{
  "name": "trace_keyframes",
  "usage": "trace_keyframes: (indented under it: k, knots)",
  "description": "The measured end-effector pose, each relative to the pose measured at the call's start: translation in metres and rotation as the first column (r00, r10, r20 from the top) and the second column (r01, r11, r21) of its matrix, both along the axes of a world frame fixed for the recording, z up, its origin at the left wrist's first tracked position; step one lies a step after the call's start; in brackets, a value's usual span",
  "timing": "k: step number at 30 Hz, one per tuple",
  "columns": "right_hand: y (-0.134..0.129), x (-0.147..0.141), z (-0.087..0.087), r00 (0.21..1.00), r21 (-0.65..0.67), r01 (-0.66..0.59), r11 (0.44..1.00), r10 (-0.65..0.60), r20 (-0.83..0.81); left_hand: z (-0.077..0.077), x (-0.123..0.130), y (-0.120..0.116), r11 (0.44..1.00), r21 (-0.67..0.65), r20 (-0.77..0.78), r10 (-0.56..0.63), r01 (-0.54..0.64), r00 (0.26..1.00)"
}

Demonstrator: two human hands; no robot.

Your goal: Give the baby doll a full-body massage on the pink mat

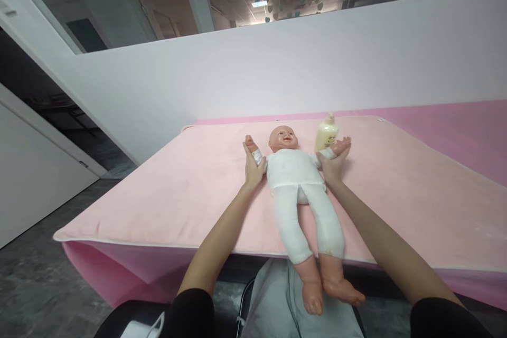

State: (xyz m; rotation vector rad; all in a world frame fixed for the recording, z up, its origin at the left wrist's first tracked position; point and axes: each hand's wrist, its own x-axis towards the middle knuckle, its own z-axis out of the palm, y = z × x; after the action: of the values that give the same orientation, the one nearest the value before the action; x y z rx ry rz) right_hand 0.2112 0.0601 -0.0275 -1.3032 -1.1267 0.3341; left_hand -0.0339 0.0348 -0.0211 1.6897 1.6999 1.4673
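Doll (296,166) supine; left hand (254,170), right hand (332,169) clasping its forearms (257,156), person's arms (225,229) stretched forward.

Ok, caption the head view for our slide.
Left hand and right hand hold a doll by its arms on a pink blanket.

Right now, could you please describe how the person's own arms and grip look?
The left sleeve and right sleeve are black, with no visible markings. Below them, the left forearm and right forearm are bare, with no watch or bracelet visible. The left grip and right grip are ungloved hands.
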Motion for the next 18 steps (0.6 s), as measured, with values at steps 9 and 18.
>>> trace_keyframes:
  k: [9,18]
  knots:
    - [-0.008,-0.009,0.006,0.794,-0.071,-0.337,0.939,0.324,0.514,0.001,0.014,-0.002,0.980,0.023,-0.476,-0.161,0.195,0.864]
    - [-0.006,-0.007,0.007,0.703,-0.154,-0.359,0.920,0.376,0.604,0.004,0.016,-0.001,0.973,0.019,-0.547,-0.183,0.230,0.817]
